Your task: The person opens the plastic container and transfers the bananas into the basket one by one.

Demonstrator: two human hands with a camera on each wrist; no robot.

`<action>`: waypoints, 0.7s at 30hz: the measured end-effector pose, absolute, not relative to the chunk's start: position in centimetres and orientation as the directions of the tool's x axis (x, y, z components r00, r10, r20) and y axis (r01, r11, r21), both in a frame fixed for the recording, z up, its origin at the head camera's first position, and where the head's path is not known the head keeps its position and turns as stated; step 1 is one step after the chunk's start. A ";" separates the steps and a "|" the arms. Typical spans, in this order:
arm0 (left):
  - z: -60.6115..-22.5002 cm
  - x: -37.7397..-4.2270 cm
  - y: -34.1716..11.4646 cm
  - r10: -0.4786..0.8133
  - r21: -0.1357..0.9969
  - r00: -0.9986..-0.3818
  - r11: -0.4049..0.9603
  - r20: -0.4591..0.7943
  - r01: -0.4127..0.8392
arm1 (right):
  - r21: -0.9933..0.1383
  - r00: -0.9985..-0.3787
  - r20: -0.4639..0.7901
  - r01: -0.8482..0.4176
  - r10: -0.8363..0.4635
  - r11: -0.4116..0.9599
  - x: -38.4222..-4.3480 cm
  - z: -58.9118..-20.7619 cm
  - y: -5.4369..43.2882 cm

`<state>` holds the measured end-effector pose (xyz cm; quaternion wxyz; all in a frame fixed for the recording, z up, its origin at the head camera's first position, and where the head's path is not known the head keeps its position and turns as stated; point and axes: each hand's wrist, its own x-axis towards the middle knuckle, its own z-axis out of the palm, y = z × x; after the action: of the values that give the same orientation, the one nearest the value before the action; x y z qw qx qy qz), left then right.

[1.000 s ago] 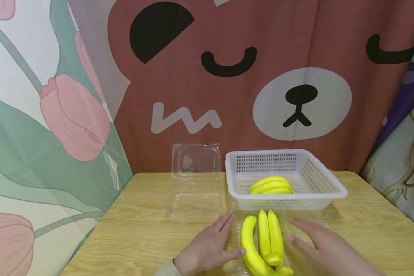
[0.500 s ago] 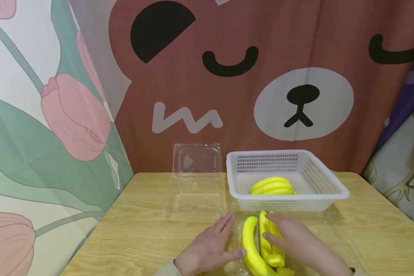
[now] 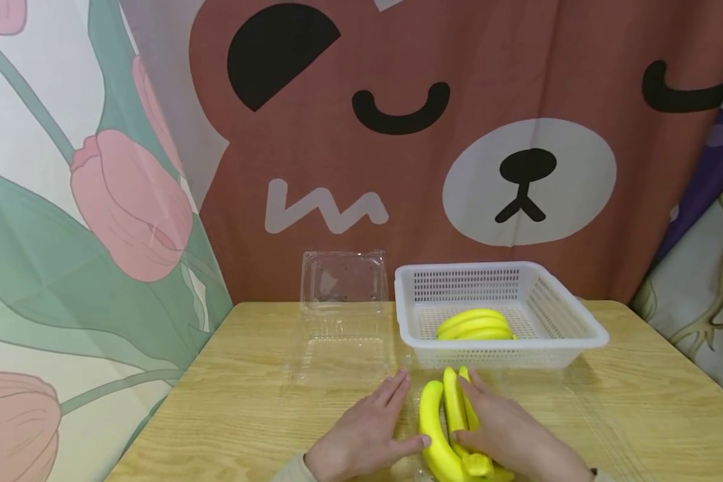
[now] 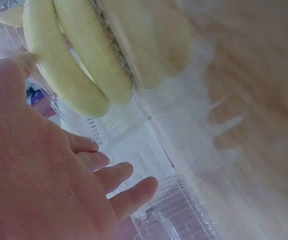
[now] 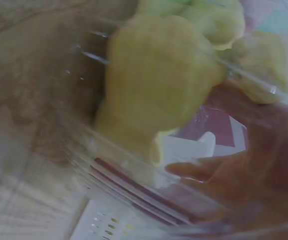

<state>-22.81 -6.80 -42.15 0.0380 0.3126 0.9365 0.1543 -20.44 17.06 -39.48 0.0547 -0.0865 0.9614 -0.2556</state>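
Note:
Three yellow bananas lie in a clear plastic clamshell container [image 4: 126,125] in front of me. The curved single banana [image 3: 432,415] is on the left, against a joined pair of bananas [image 3: 453,402]. My left hand [image 3: 361,428] rests along the container's left side with fingers straight. Its thumb tip is right at the single banana. My right hand [image 3: 503,422] lies over the pair from the right, its extended fingers and thumb touching it and hiding part of it. In the right wrist view, a banana [image 5: 153,75] shows blurred through clear plastic.
A white perforated basket [image 3: 500,343] holding another bunch of bananas [image 3: 472,325] stands behind the container. Left of it is a second clear clamshell [image 3: 343,284] with its lid raised. A bear-print curtain [image 3: 313,147] hangs behind the wooden table [image 3: 229,402].
My right hand has come in from the right onto the banana pair, which has shifted left against the single banana. My left hand has stayed in place.

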 end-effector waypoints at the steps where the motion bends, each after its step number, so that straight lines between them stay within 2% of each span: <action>1: -42.2 -22.8 -6.8 0.597 0.318 -0.802 0.757 0.021 0.571 | -0.504 -0.979 -0.069 -0.132 -0.192 0.854 -20.5 -39.6 17.0; 10: -42.3 -22.7 -6.9 0.610 0.310 -0.792 0.745 0.042 0.590 | -0.567 -0.983 -0.016 -0.140 -0.181 0.812 -20.8 -40.3 17.1; 21: -42.3 -22.7 -6.9 0.617 0.305 -0.785 0.737 0.061 0.603 | -0.546 -0.979 -0.029 -0.156 -0.204 0.823 -20.4 -39.0 17.7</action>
<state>-22.66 -6.86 -42.32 0.0219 0.3275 0.9316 0.1560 -20.41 17.70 -39.02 0.0431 -0.0943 0.9538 -0.2820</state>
